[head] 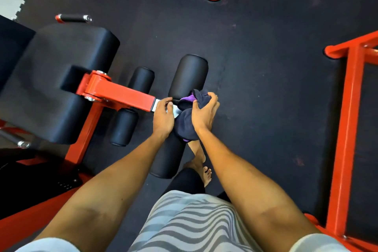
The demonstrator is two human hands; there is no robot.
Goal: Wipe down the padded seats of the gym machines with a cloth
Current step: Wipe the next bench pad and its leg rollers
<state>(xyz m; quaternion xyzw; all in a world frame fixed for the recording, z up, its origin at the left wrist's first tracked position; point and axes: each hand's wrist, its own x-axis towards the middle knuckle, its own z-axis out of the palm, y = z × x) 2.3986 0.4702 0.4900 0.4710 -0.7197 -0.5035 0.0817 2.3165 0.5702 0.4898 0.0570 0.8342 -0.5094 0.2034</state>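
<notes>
Cloth (187, 128), dark with a purple edge, sits bunched over the middle of the long black roller pad (188, 75), where the pad meets the machine's red arm (120, 93). The right hand (204, 112) grips the cloth, fingers curled into its folds. The left hand (162, 115) is just beside it, fingers curled over the metal bar (157, 102) at the end of the red arm. The black padded seat (61, 80) lies to the left, beyond two smaller rollers (141, 80). A bare foot (201, 161) stands on the dark floor mat (266, 88).
</notes>
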